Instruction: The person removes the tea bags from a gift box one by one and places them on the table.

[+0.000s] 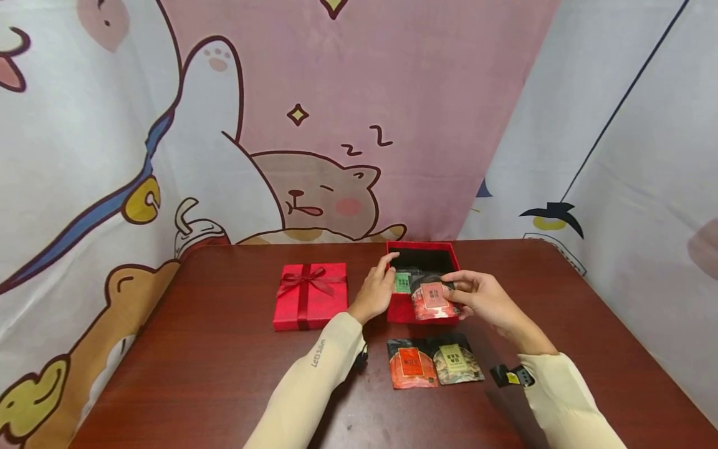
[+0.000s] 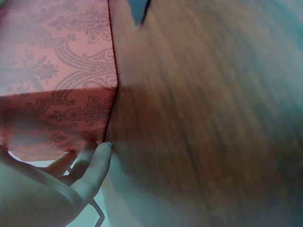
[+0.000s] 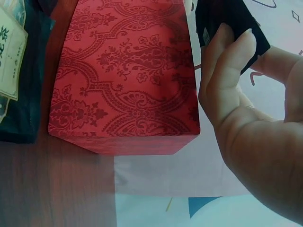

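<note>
My right fingers pinch a pink-labelled packet at the open red box; my left fingers, loosely extended, touch the box's side. Two more packets lie on the counter.

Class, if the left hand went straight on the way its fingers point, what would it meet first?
Most likely the open box: the left hand is right at its left side, seemingly touching it, though exact contact is hard to judge.
</note>
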### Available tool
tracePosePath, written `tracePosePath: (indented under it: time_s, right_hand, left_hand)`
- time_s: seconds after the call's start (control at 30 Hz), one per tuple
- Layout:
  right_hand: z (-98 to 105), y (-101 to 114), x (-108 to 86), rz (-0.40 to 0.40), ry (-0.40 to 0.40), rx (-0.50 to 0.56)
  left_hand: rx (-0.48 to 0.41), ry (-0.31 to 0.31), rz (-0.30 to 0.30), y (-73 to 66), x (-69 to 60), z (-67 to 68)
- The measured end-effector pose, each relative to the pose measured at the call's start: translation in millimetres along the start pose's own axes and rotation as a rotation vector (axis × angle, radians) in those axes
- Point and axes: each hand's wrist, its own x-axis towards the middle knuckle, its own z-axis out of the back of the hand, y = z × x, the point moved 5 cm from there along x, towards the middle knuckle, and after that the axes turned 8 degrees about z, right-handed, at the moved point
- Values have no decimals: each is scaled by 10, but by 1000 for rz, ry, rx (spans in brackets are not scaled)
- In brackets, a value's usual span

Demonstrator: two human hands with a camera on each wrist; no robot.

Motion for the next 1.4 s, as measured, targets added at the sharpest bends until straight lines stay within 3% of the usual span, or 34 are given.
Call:
tracePosePath:
  time_s: [1.4]
  right_hand:
    - [-20,-200,-260,-37,63,53]
  left_hand:
    - [9,-1,-24,-20,0,7]
